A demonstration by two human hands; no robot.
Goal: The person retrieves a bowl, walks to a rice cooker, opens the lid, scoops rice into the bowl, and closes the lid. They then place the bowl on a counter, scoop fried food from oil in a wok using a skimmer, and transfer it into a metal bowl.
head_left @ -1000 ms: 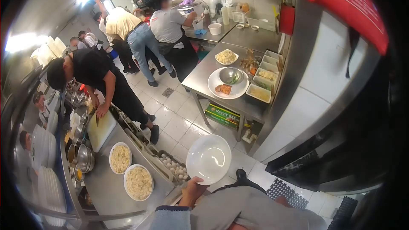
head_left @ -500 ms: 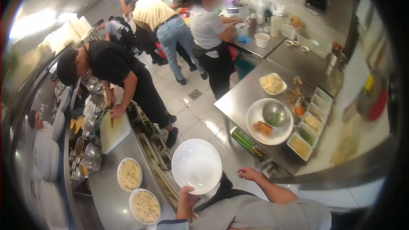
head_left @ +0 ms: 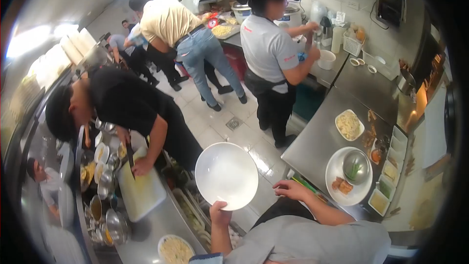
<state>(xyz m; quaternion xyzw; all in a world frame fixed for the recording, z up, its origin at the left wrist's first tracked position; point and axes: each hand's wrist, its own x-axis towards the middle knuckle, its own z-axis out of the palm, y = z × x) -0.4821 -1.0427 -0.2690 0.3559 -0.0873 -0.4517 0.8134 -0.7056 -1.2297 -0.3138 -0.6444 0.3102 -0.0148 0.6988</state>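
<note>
My left hand [head_left: 220, 213] grips the near rim of a large white bowl [head_left: 226, 173], which is held up over the floor and tilted toward me, its inside bare. My right hand [head_left: 290, 189] is in the air in front of my body, fingers loosely extended, holding nothing. To its right, on a steel table, lies a white plate [head_left: 334, 191] bearing a metal bowl [head_left: 356, 166] with something green inside and browned pieces of food [head_left: 342, 186]. Behind that plate stands a dish of pale food [head_left: 349, 125]. At the lower left a bowl of rice-like food [head_left: 175, 250] rests on the counter.
On the left, a person in black [head_left: 129, 100] holds a knife [head_left: 130, 159] over a cutting board [head_left: 142, 190]. Another person [head_left: 266, 51] works at the back counter. A row of small food containers [head_left: 390, 172] lines the right table. White tiled floor [head_left: 195, 120] runs between the counters.
My view has shifted and come nearer the right table. The bowl stays in my left hand. My right hand's fingers are now more extended. The person at the back counter has raised their hands.
</note>
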